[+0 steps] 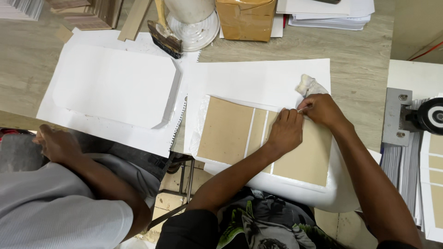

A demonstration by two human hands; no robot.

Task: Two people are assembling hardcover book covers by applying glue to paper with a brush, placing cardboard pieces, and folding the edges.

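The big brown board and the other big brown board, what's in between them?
In the head view, a narrow brown strip lies between the left board and the right board, with thin white gaps on either side.

One head-worn camera looks steeply down, close over a wooden table [360, 69], facing twelve o'clock.

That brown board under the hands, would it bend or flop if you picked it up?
The brown board lies dead flat with straight edges, so it is probably stiff. It looks thin, so likely light. The white sheet beneath curls over the table edge, so that would likely flop.
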